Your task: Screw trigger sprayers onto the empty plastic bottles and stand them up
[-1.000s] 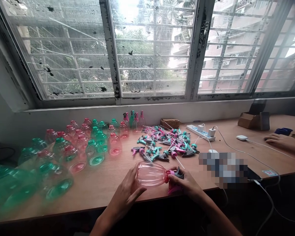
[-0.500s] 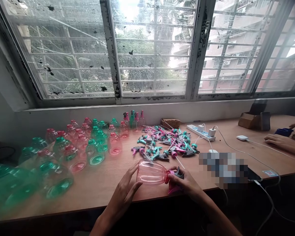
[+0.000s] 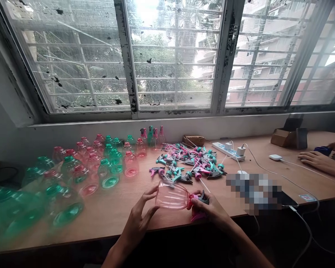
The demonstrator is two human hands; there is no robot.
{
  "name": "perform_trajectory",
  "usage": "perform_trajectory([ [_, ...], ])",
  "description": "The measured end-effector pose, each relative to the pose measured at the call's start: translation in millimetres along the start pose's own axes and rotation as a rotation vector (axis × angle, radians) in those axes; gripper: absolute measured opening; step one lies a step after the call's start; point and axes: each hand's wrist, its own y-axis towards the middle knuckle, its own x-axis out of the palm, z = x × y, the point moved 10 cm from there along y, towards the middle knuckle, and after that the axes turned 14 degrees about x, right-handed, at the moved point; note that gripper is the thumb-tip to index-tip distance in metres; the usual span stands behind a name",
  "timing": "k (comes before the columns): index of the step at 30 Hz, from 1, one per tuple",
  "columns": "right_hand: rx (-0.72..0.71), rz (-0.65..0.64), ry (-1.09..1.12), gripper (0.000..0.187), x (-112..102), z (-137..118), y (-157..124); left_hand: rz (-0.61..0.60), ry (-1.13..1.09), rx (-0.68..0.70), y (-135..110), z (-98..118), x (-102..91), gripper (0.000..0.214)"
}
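Note:
A clear pink bottle lies on its side just above the wooden table's front edge, held between both hands. My left hand grips its round base with fingers curled round it. At the bottle's neck my right hand is closed on a pink and grey spray trigger head. A heap of loose pink and teal trigger heads lies just beyond the bottle.
Several pink and green empty bottles crowd the table's left half. A white power strip with cables, a blurred patch, a cardboard box and another person's hands are at the right.
The bottle has tilted, its base lifting and turning a little toward the window. My left fingers have shifted round the base. The other person's second hand appeared at the far right.

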Motion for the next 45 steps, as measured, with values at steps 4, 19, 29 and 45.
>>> perform_trajectory([
  [4,0.001,-0.004,0.016,0.039,0,1,0,0.070,0.014,0.000,-2,-2,-6.0,0.022],
  [19,0.007,0.023,-0.004,0.038,0,-1,-3,0.053,0.102,0.032,0,2,-8.0,0.032],
  [29,0.009,0.007,-0.004,0.039,2,0,-4,0.002,0.153,0.068,1,4,-5.2,0.042],
  [45,0.040,0.015,-0.035,0.046,-2,6,1,0.156,0.005,0.037,-6,-1,-13.3,0.053],
])
